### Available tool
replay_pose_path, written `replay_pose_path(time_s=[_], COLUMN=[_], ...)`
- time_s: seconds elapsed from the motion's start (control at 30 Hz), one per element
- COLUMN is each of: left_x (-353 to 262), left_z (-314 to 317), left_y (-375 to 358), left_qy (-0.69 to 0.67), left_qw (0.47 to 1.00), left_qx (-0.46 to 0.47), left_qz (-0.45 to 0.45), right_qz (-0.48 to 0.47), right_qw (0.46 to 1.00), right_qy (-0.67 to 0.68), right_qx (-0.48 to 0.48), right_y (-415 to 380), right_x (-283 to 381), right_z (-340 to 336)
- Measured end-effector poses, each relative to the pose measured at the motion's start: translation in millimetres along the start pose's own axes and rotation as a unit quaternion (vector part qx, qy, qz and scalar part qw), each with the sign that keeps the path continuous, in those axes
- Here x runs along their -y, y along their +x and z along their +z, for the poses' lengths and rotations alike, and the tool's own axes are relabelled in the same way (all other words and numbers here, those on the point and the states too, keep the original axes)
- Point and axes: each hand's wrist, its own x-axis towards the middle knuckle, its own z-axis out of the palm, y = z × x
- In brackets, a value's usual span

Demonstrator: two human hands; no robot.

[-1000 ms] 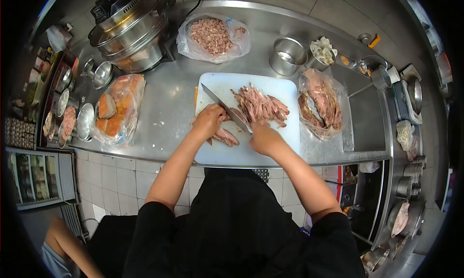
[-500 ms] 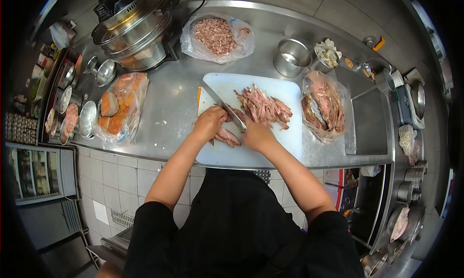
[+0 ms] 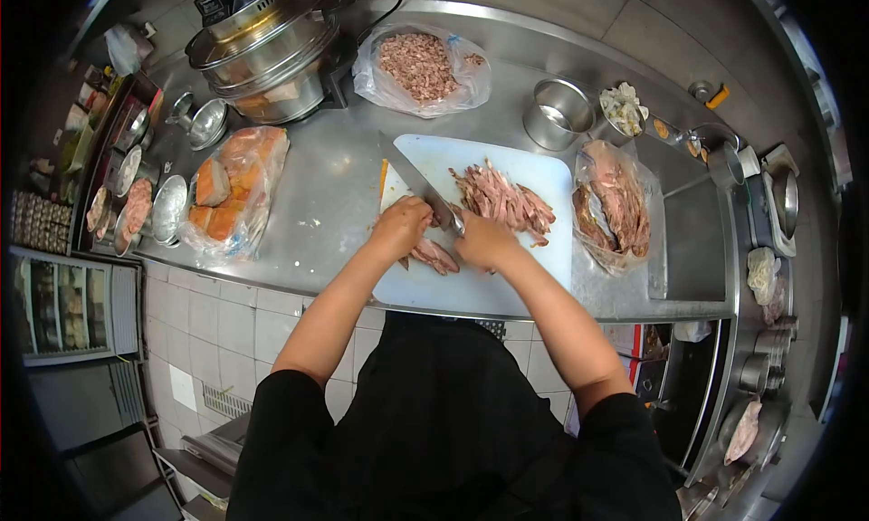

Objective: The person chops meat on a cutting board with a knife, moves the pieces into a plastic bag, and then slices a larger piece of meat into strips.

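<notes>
My right hand [image 3: 487, 245] is closed around the handle of a kitchen knife [image 3: 415, 179], whose long blade points up and left across the cutting board [image 3: 516, 290]. Beside the blade, the fingers of my left hand [image 3: 401, 229] are curled down onto a piece of cooked meat, which they mostly cover. Another chunk of meat [image 3: 438, 256] lies on the board just below and between my hands. Past my right hand is a loose pile of meat strips [image 3: 507, 200].
A bag of diced meat [image 3: 418, 66] sits behind the board. To the right are a bag of large meat pieces [image 3: 617, 204], an empty metal pot [image 3: 557, 115] and a sink [image 3: 697, 231]. At left lie bagged orange-skinned meat slabs [image 3: 237, 195], with a big steel cooker [image 3: 272, 64] behind.
The knife blade has risen slightly and tilted, showing more of its flat side. Both hands stay close to the same spots on the board. The whole view has shifted a little.
</notes>
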Motion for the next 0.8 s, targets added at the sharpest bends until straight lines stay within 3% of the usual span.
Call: replay_pose_path(time_s=[0.03,0.17,0.23,0.27,0.33,0.37,0.47,0.57,0.63,0.67,0.8], left_x=[-1.3,0.1,2.1,1.9,2.9,4.4,-6.0,-7.3,-8.8,-12.7,-24.0], left_z=[-0.6,-2.1,0.5,1.5,-4.0,-9.9,-40.6,-64.7,-68.1,-66.0,-56.3], left_y=[2.0,-5.2,-2.8,-1.1,2.4,1.3,5.0,-6.7,-20.1,-25.3,-29.6], left_qy=[0.002,-0.001,0.009,0.008,0.012,0.016,-0.033,-0.034,0.013,0.015,0.034], left_qw=[1.0,1.0,1.0,1.0,0.999,0.999,0.993,0.991,0.986,0.986,0.982], left_qx=[0.001,-0.014,-0.015,-0.016,0.029,0.03,0.092,0.116,0.165,0.165,0.177], left_qz=[0.002,-0.01,0.001,0.005,-0.013,-0.011,-0.065,-0.062,0.028,0.031,0.05], right_qz=[0.034,0.068,0.04,0.042,-0.003,0.058,0.061,0.054,0.029,0.006,0.04], right_qw=[0.996,0.987,0.998,0.998,0.997,0.99,0.986,0.988,0.994,0.998,0.997], right_qy=[0.05,0.072,-0.034,-0.034,0.006,0.128,0.154,0.143,0.101,0.057,0.068], right_qx=[0.059,0.123,0.02,0.016,-0.082,0.003,-0.008,0.003,-0.008,-0.019,0.008], right_y=[-4.6,-28.4,-17.4,-13.6,-15.2,-25.7,-43.9,-54.8,-53.9,-52.7,-55.2], right_x=[5.9,19.7,-0.2,-10.0,-5.1,1.9,3.0,-12.6,-22.1,-27.9,-26.8], right_z=[-15.2,-29.0,13.2,22.5,16.1,-2.2,-12.3,-8.2,7.9,14.2,11.2])
